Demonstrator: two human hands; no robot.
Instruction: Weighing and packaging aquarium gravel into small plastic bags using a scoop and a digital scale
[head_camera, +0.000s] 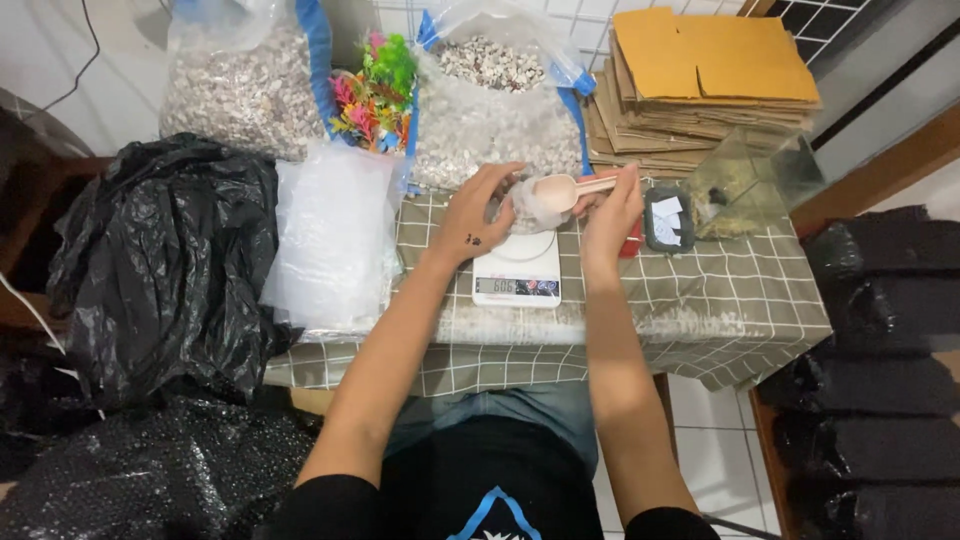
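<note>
The person is filling and weighing: a small clear bag (532, 205) sits on the white scale (518, 268), and a pale pink scoop (562, 190) is tipped at its mouth. The step in hand looks like topping the bag up with gravel to a set weight. The next move, by this reading, calls for a slow, small tilt of the scoop while the scale's display is watched, with the bag's mouth kept wide.

The left hand (480, 205) reaches in from 7 o'clock, fingers curled on the bag's left edge, holding it open. The right hand (612, 205) comes from 5 o'clock, pinched shut on the scoop's handle, the bowl pointing to 9 o'clock. Both forearms are stretched forward over the checked cloth (720, 300).

The open gravel sack (490, 110) stands at 12 o'clock from the scale; a stack of clear bags (335, 235) lies at 9 o'clock.
</note>
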